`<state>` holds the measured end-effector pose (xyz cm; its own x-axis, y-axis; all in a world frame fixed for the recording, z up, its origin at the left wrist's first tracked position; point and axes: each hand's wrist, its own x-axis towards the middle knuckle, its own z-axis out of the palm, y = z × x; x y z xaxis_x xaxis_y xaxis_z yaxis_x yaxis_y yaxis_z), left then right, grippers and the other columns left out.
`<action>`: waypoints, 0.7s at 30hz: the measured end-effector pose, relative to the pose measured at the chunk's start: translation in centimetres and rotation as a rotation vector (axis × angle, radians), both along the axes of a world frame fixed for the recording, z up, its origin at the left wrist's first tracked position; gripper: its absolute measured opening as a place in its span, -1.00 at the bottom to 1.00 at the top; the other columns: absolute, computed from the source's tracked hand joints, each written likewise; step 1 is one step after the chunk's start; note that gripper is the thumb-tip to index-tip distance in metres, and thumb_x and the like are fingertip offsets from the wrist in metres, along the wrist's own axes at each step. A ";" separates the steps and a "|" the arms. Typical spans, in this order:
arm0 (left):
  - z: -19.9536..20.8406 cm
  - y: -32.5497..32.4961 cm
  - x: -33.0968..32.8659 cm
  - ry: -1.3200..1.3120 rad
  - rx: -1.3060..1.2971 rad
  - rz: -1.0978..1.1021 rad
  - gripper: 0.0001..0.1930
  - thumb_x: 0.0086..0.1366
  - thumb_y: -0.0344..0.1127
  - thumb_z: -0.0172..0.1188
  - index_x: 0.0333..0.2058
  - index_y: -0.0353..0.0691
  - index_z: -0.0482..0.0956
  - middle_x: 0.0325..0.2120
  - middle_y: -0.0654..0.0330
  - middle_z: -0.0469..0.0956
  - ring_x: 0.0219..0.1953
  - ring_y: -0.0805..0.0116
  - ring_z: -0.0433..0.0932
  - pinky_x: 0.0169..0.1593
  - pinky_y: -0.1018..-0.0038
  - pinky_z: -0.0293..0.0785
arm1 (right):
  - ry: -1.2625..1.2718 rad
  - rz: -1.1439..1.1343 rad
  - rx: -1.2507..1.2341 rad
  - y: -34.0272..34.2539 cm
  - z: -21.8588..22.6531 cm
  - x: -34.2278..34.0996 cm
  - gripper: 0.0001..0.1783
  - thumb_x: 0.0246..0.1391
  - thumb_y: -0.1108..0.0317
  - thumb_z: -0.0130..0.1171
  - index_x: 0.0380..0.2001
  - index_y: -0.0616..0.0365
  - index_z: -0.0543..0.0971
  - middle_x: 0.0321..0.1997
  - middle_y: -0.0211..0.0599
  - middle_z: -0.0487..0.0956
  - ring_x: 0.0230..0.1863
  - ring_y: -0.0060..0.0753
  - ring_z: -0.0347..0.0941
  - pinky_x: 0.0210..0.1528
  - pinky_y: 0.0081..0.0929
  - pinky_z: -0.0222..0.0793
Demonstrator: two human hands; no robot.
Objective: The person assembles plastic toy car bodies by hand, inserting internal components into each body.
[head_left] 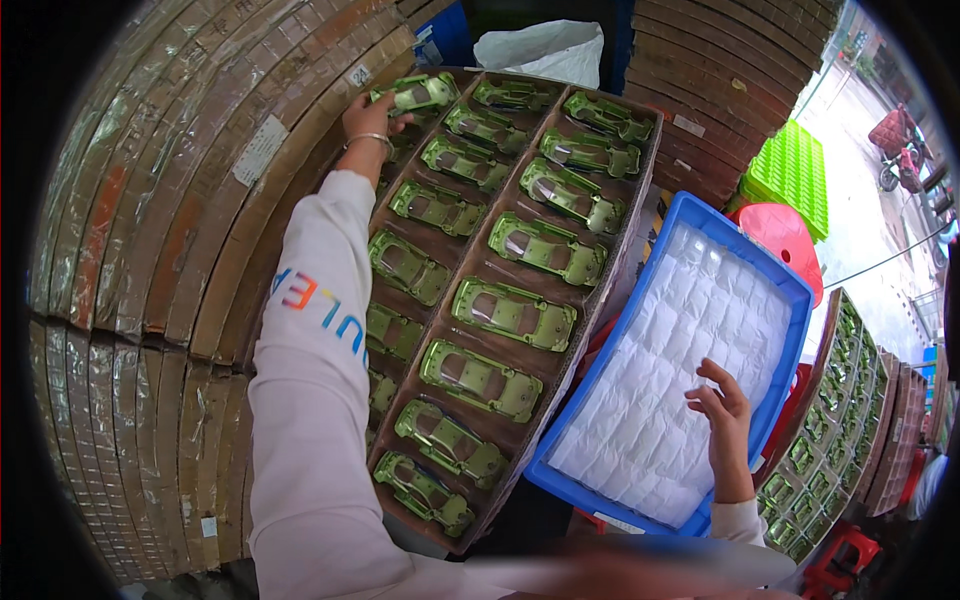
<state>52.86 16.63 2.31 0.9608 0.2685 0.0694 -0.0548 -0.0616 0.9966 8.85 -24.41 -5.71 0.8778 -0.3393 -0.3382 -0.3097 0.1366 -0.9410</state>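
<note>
Left hand, at 11 o'clock in the head view, is extended to the far corner of the cardboard tray; fingers closed around a green toy car body, thumb beneath. A bangle sits on that wrist. The tray holds 3 columns of matching green car bodies, separated by cardboard dividers. Right hand, at 4 o'clock, hovers with fingers spread and loosely curled, gripping nothing, over the blue plastic crate filled with white plastic pouches. Stacked cardboard sheets stand at 9 o'clock.
</note>
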 end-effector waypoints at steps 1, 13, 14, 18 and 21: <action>-0.2 -0.3 0.9 -0.009 -0.089 0.052 -0.70 0.23 -0.42 0.22 -0.09 -0.38 0.44 -0.30 0.00 0.58 -0.56 0.19 0.64 -0.65 0.51 0.51 | 0.014 -0.025 -0.009 -0.4 -0.2 -0.5 -0.55 0.08 0.39 0.19 0.08 0.21 0.50 0.02 -0.26 0.52 -0.20 -0.45 0.55 -0.17 -0.52 0.43; -6.5 -0.2 10.7 -0.225 -0.090 0.216 -0.54 0.12 -0.49 0.27 0.03 -0.40 0.45 -0.25 -0.05 0.57 -0.38 0.19 0.62 -0.30 0.39 0.62 | 0.146 -0.024 -0.054 -1.6 -2.3 -2.3 -0.59 0.10 0.36 0.20 0.04 0.20 0.52 -0.01 -0.31 0.55 -0.23 -0.52 0.54 -0.16 -0.54 0.41; -6.7 1.4 11.1 -0.232 -0.080 0.223 -0.54 0.12 -0.49 0.27 0.03 -0.40 0.45 -0.25 -0.05 0.57 -0.38 0.19 0.62 -0.30 0.39 0.62 | 0.140 -0.015 -0.045 -1.2 -2.2 -2.0 -0.59 0.10 0.36 0.20 0.04 0.20 0.52 -0.01 -0.31 0.55 -0.23 -0.52 0.54 -0.16 -0.54 0.41; -7.1 1.7 9.8 -0.236 0.595 0.159 -0.57 0.12 -0.50 0.16 0.03 -0.24 0.54 -0.10 -0.03 0.60 -0.10 0.19 0.60 -0.01 0.36 0.48 | 0.109 -0.002 -0.056 -0.7 -1.7 -1.5 -0.60 0.10 0.38 0.20 0.03 0.22 0.53 -0.05 -0.31 0.57 -0.23 -0.52 0.54 -0.15 -0.54 0.41; -5.1 0.6 6.4 -0.279 0.659 -0.087 -0.60 0.17 -0.45 0.15 0.03 -0.19 0.55 -0.08 0.01 0.60 -0.06 0.24 0.59 0.01 0.40 0.46 | 0.066 0.024 -0.075 -0.7 0.0 -1.7 -0.63 0.11 0.40 0.20 0.01 0.25 0.54 -0.09 -0.32 0.57 -0.23 -0.53 0.54 -0.14 -0.56 0.41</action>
<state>59.30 17.23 -2.80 0.8998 0.0096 0.4363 -0.3336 -0.6292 0.7020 7.12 -25.07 -5.76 0.8628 -0.3445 -0.3699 -0.3736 0.0585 -0.9258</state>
